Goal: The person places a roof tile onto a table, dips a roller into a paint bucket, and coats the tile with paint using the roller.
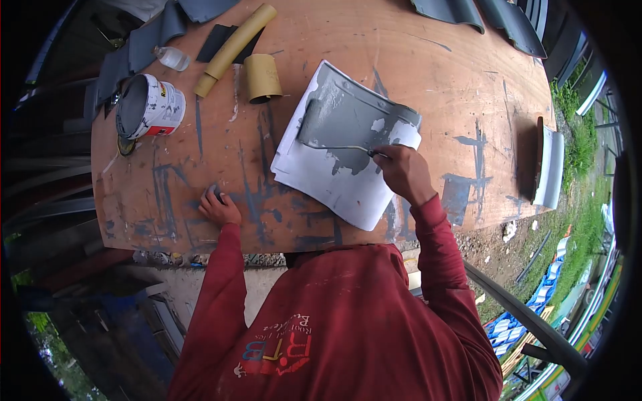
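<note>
My right hand [404, 172] is closed around the handle of a paint roller [338, 146]. The roller's thin wire frame runs left to a grey-coated head at the left edge of a grey roof tile [354, 107]. That tile lies tilted on white paper [354, 197], which has grey paint smears on it. My left hand [221, 210] rests on the table near its front edge, fingers curled round a small dark grey object [214, 192] whose kind I cannot make out.
The paint-streaked wooden table [414, 53] carries a white paint bucket [167, 107], a clear bottle [172, 58], a long yellow-brown tube [239, 43] and a short tube [263, 77]. More grey tiles [448, 12] lie along the far edge, with another tile [548, 164] at the right.
</note>
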Demonstrator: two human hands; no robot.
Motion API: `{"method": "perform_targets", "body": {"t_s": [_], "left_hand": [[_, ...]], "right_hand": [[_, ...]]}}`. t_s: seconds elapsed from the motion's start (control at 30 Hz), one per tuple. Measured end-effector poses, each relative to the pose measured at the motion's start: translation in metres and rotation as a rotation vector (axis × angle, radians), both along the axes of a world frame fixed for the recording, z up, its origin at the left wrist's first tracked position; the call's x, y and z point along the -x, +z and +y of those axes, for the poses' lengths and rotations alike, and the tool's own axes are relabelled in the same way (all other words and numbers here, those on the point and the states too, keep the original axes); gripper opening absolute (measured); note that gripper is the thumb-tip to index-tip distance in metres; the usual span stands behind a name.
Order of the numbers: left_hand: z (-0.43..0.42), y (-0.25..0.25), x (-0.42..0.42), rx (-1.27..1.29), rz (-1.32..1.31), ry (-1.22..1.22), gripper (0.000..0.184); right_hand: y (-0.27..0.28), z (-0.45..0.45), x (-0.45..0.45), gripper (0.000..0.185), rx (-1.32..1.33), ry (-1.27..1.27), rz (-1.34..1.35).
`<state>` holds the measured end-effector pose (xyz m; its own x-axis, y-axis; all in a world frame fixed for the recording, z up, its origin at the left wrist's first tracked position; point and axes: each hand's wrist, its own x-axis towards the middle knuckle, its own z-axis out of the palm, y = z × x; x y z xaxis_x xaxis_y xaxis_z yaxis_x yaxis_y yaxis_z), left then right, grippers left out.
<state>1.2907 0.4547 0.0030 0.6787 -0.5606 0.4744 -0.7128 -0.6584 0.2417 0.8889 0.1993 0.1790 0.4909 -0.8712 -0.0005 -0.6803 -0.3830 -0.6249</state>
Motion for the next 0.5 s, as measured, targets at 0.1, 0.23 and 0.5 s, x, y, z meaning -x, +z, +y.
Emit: {"method": "perform_targets", "body": {"t_s": [0.1, 0.23, 0.5], "left_hand": [[0.000, 0.001, 0.000, -0.003, 0.011, -0.003, 0.036], [0.000, -0.001, -0.003, -0.004, 0.028, -0.008, 0.036], [0.000, 0.001, -0.002, -0.026, 0.036, 0.005, 0.037]], "right_hand": [[0.010, 0.007, -0.005, 0.020, -0.015, 0.004, 0.059], [0.037, 0.018, 0.051, 0.015, -0.082, -0.020, 0.308], [0.136, 0.023, 0.093, 0.024, -0.182, -0.075, 0.274]]}}
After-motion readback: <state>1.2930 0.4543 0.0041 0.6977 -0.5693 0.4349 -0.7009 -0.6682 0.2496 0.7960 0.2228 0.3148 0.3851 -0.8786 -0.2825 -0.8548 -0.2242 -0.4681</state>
